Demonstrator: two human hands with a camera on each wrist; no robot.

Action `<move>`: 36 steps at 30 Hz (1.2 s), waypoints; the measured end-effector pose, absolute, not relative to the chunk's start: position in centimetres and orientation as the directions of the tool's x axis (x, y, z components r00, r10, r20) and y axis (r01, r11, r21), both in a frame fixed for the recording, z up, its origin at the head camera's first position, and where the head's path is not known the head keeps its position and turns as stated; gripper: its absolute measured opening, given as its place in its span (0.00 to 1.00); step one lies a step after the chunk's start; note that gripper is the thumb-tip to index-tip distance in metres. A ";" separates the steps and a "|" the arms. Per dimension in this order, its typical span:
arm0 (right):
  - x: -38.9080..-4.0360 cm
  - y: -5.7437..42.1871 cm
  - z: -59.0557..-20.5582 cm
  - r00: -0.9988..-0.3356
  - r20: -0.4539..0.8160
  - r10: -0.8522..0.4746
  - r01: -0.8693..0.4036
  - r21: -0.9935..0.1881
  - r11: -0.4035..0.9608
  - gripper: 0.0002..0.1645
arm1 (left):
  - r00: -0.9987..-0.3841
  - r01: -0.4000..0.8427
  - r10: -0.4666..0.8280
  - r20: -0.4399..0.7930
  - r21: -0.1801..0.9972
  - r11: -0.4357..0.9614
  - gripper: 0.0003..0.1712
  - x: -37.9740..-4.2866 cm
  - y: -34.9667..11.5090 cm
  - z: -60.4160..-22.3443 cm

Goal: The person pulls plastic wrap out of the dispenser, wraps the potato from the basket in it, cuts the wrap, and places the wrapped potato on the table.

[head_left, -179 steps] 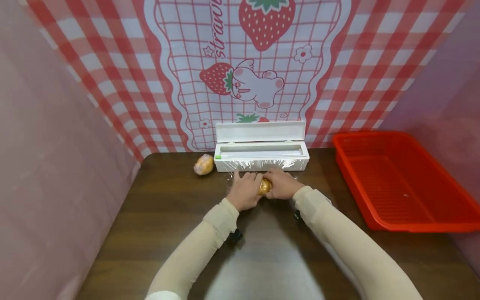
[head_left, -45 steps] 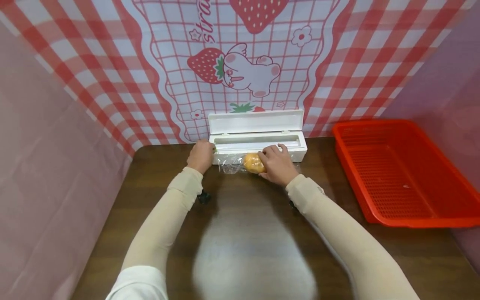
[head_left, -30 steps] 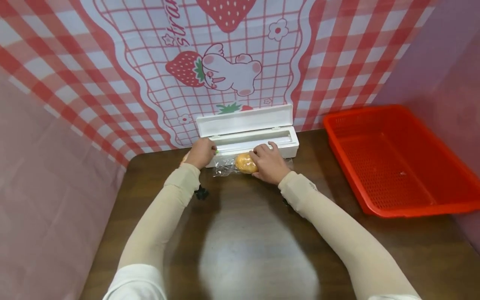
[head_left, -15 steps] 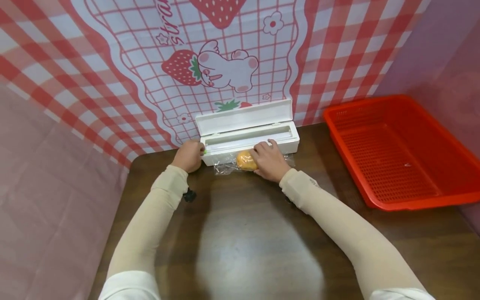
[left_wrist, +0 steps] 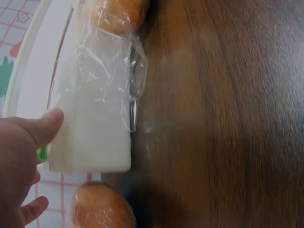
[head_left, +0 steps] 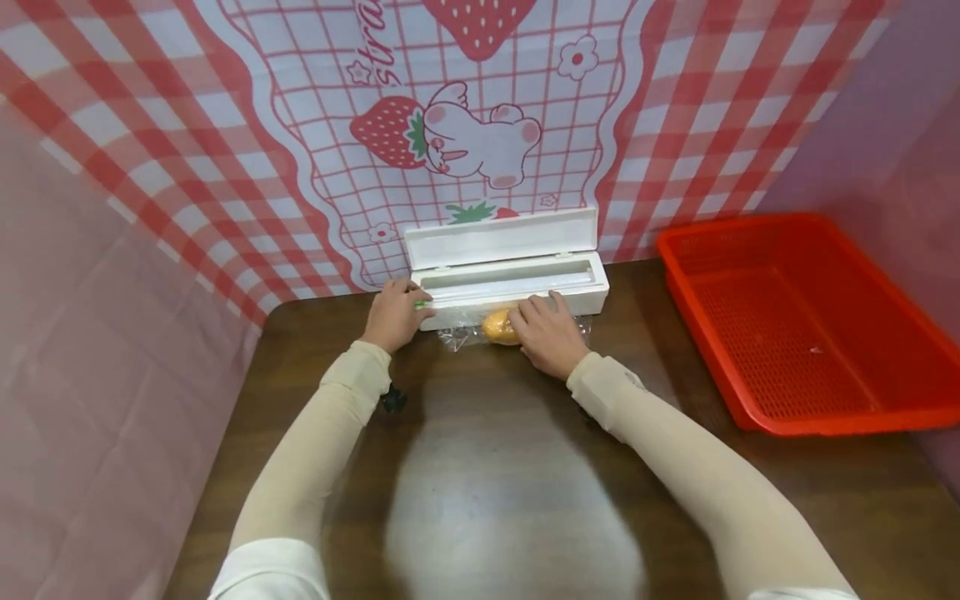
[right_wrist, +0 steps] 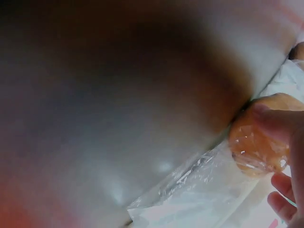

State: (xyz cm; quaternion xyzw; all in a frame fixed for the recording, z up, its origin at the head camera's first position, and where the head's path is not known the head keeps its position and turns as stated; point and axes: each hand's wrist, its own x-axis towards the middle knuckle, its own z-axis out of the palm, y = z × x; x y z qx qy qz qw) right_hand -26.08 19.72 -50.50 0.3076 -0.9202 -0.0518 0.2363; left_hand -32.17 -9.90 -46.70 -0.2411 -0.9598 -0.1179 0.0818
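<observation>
A white cling film box stands against the back wall with its lid up and a roll inside. Clear cling film hangs down its front, around a golden-orange rounded item. My right hand holds this item against the box front, thumb on one side and fingers on the other. At the box's left end is my left hand, fingers loosely bent; its thumb lies on the front edge beside a small green slider. A second film-wrapped golden item sits past that end, hidden in the head view.
A red plastic basket stands on the right of the brown wooden table. Behind the box hangs a strawberry-print checked cloth. A pink curtain borders the left side.
Since six seconds ago, my left hand has left the wrapped item and moved to the box's left end. Its fingers have loosened around the green slider. My right hand still holds the item.
</observation>
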 end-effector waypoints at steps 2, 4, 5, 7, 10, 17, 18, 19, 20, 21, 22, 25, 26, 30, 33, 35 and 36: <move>-25.8 20.0 -50.7 -0.716 0.390 -0.579 -0.542 0.212 0.813 0.35 | -0.858 0.502 0.462 0.226 0.178 0.846 0.16 -32.1 -10.0 -46.6; -25.6 20.3 -50.7 -0.736 0.379 -0.561 -0.541 0.171 0.824 0.35 | -0.847 0.521 0.481 0.226 0.168 0.837 0.15 -32.1 -10.0 -46.6; -25.5 20.4 -50.6 -0.745 0.376 -0.551 -0.538 0.148 0.830 0.34 | -0.845 0.526 0.487 0.221 0.175 0.832 0.16 -32.1 -9.9 -46.5; -25.4 20.5 -50.2 -0.773 0.365 -0.519 -0.529 0.082 0.845 0.31 | -0.849 0.526 0.489 0.202 0.224 0.820 0.20 -32.2 -9.7 -46.3; -25.5 20.4 -48.8 -0.826 0.345 -0.446 -0.494 -0.060 0.868 0.25 | -0.884 0.463 0.444 0.146 0.407 0.787 0.27 -32.1 -9.3 -46.0; -27.4 15.3 -45.2 -0.862 0.161 -0.481 -0.507 -0.242 0.827 0.28 | -0.933 0.334 0.345 0.103 0.602 0.725 0.27 -31.7 -8.2 -48.3; -27.6 14.2 -45.3 -0.849 0.126 -0.513 -0.528 -0.228 0.818 0.31 | -0.935 0.332 0.341 0.100 0.591 0.735 0.27 -31.4 -8.1 -48.9; -27.8 13.1 -45.6 -0.838 0.086 -0.539 -0.544 -0.215 0.811 0.34 | -0.936 0.328 0.338 0.096 0.583 0.743 0.26 -31.1 -8.0 -49.5; -27.9 12.1 -46.0 -0.829 0.048 -0.557 -0.554 -0.194 0.809 0.35 | -0.938 0.322 0.334 0.089 0.577 0.751 0.26 -30.7 -7.9 -50.3; -28.0 11.3 -46.5 -0.820 0.010 -0.572 -0.565 -0.168 0.808 0.36 | -0.941 0.315 0.328 0.084 0.575 0.755 0.25 -30.2 -7.8 -51.0; -28.0 10.6 -46.9 -0.814 -0.029 -0.579 -0.570 -0.145 0.809 0.36 | -0.944 0.307 0.321 0.081 0.577 0.757 0.24 -29.8 -7.7 -51.6; -28.0 9.6 -48.3 -0.801 -0.105 -0.589 -0.583 -0.086 0.808 0.33 | -0.944 0.312 0.316 0.099 0.581 0.752 0.19 -28.9 -7.6 -53.0; -28.0 9.5 -48.6 -0.797 -0.116 -0.593 -0.589 -0.072 0.805 0.32 | -0.943 0.316 0.317 0.104 0.580 0.751 0.18 -28.7 -7.5 -53.2; -28.6 11.0 -48.9 -0.784 -0.067 -0.617 -0.612 -0.088 0.786 0.33 | -0.938 0.333 0.327 0.116 0.564 0.756 0.16 -28.9 -7.0 -52.3; -28.9 13.9 -48.1 -0.793 -0.006 -0.609 -0.599 -0.173 0.782 0.35 | -0.942 0.317 0.323 0.089 0.550 0.773 0.18 -29.4 -6.6 -50.9; -28.8 16.9 -47.3 -0.807 0.017 -0.591 -0.578 -0.233 0.782 0.35 | -0.945 0.305 0.320 0.071 0.544 0.782 0.19 -29.7 -6.5 -49.9; -28.7 18.5 -46.7 -0.812 0.023 -0.583 -0.569 -0.256 0.782 0.35 | -0.947 0.299 0.316 0.064 0.543 0.785 0.20 -29.8 -6.5 -49.4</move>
